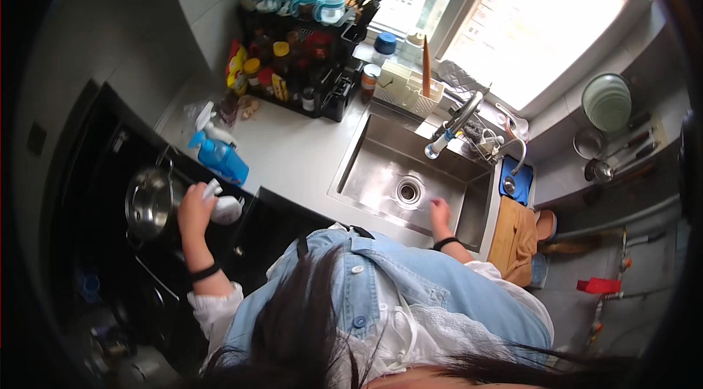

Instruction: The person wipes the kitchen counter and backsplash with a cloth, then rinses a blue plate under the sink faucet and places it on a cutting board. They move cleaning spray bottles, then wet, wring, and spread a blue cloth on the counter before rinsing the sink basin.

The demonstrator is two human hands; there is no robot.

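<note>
My left hand is closed around a white container, perhaps a spray bottle, held over the black cooktop's edge. The fingers cover part of it. Just left of that hand, a shiny steel pot with loop handles stands on the cooktop. A blue spray bottle is on the counter beyond the hand, with a white trigger sprayer behind it. Over the near part of the stainless steel sink is my right hand, blurred, its fingers curled. Nothing shows in it.
A chrome faucet reaches over the sink. Behind the counter stands a black rack with condiment bottles and several blue-lidded jars. A cream utensil holder is by the window. Right of the sink lie a wooden board and brown cloth.
</note>
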